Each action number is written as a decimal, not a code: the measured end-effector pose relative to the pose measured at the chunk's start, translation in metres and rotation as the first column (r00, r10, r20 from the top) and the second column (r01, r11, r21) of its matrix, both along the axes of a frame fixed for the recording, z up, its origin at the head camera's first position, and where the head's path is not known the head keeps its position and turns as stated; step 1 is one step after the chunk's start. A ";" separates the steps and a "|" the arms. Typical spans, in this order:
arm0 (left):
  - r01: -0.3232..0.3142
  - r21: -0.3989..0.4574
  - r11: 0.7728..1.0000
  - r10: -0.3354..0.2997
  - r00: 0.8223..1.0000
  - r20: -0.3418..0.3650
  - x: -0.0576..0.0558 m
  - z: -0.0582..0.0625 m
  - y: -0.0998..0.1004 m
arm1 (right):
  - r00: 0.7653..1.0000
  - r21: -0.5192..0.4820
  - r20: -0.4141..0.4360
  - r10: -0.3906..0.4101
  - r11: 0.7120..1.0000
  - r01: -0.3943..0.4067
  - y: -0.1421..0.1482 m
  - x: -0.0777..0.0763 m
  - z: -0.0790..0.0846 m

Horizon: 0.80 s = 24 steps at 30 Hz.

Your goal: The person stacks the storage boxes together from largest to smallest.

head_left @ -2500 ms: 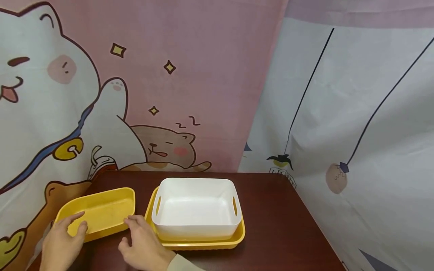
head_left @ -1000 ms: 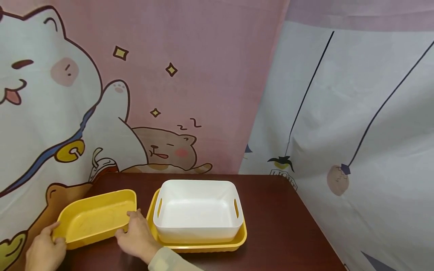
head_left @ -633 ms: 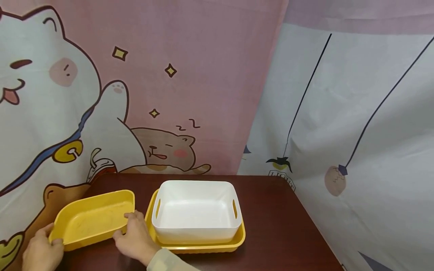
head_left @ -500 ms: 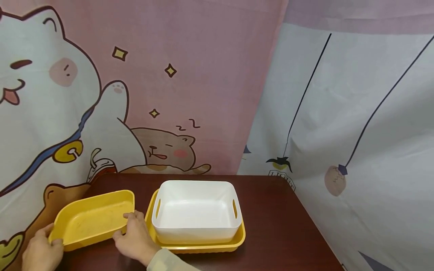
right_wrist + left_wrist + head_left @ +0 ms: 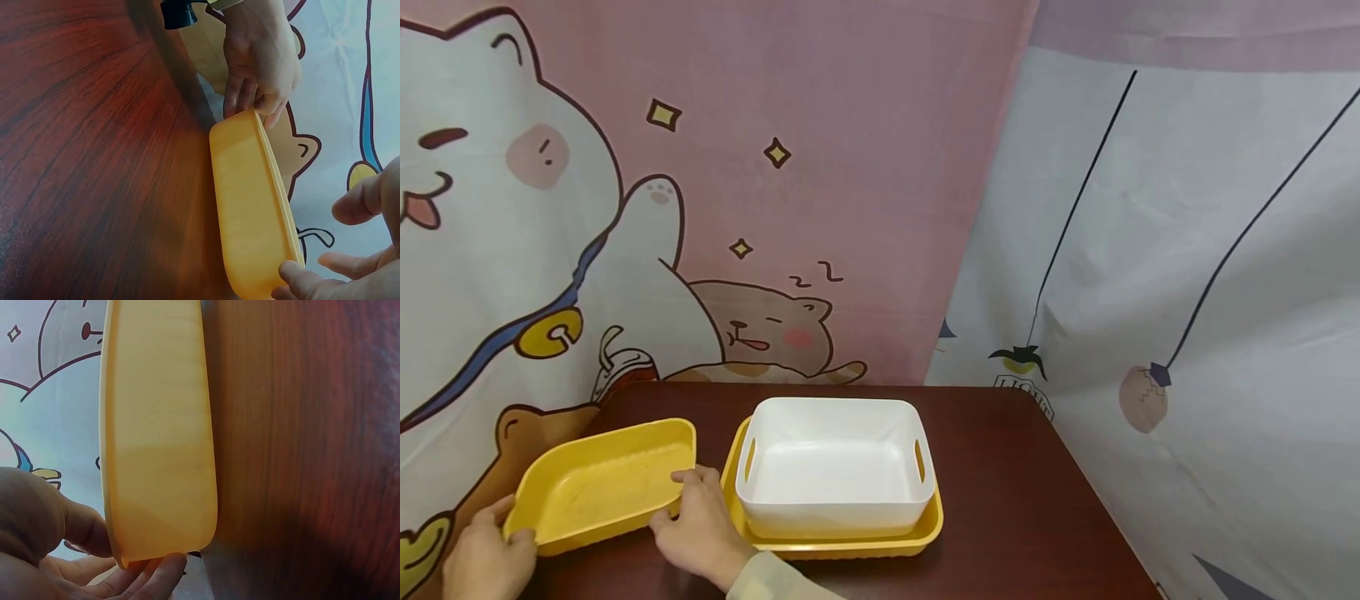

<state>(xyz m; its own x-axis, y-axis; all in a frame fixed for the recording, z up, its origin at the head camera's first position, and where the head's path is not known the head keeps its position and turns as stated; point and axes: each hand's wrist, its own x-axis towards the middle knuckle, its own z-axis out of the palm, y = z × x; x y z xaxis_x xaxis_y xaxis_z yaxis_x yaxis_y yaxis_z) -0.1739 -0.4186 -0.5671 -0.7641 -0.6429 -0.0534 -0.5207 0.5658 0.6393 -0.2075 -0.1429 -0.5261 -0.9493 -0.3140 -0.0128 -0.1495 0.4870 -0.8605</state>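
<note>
A yellow plastic tray [image 5: 602, 483] with raised walls stands at a slant on the left of the table. At its near left corner my left hand [image 5: 488, 554] grips the end, the thumb by the rim and the fingers against the outer wall. My right hand [image 5: 700, 525] is at the opposite end, with fingertips on the tray's corner. In the right wrist view, the right thumb [image 5: 353, 209] stands apart from the rim. Nothing lies inside this tray. Its long front wall [image 5: 159, 425] fills the middle of the left wrist view.
Just right of my right hand, a white basket [image 5: 835, 467] with slotted handles sits inside a second yellow tray [image 5: 850, 550]. Both stand on the dark red-brown table [image 5: 1015, 500]. A printed cloth [image 5: 865, 125] hangs behind the table and along its sides.
Since the earliest frame, my left hand has moved left to the tray's end and taken hold. The tray has shifted slightly left and nearer. Over the last half second, little moves.
</note>
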 end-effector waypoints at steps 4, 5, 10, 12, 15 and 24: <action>-0.024 0.006 1.000 0.024 1.000 -0.003 0.001 0.002 0.000 | 1.000 -0.024 0.010 -0.003 1.000 0.004 0.000 0.002 0.000; -0.033 0.007 0.999 0.033 0.999 -0.005 0.002 0.002 0.001 | 1.000 -0.029 0.011 -0.005 1.000 0.005 0.000 0.002 0.000; -0.057 0.019 0.998 0.058 0.998 -0.035 0.004 0.008 0.003 | 1.000 -0.079 0.019 -0.018 0.997 0.019 0.000 0.006 0.004; -0.062 0.019 0.998 0.063 0.996 -0.061 0.005 0.010 0.004 | 1.000 -0.106 0.018 -0.015 0.994 0.017 0.001 0.009 0.007; -0.064 0.014 0.998 0.065 0.993 -0.095 0.007 0.015 0.007 | 1.000 -0.150 -0.003 -0.003 0.989 0.002 0.004 0.012 0.011; -0.092 0.025 0.995 0.095 0.984 -0.150 0.008 0.027 0.018 | 0.990 -0.199 -0.139 -0.010 0.980 -0.018 0.014 0.019 0.029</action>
<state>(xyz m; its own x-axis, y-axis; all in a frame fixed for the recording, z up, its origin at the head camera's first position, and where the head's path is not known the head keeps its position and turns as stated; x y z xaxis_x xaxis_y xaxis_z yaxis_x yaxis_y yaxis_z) -0.1661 -0.4003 -0.5397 -0.7006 -0.7121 0.0457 -0.4680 0.5069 0.7239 -0.1881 -0.1288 -0.4969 -0.9362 -0.3007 0.1818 -0.2754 0.3066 -0.9111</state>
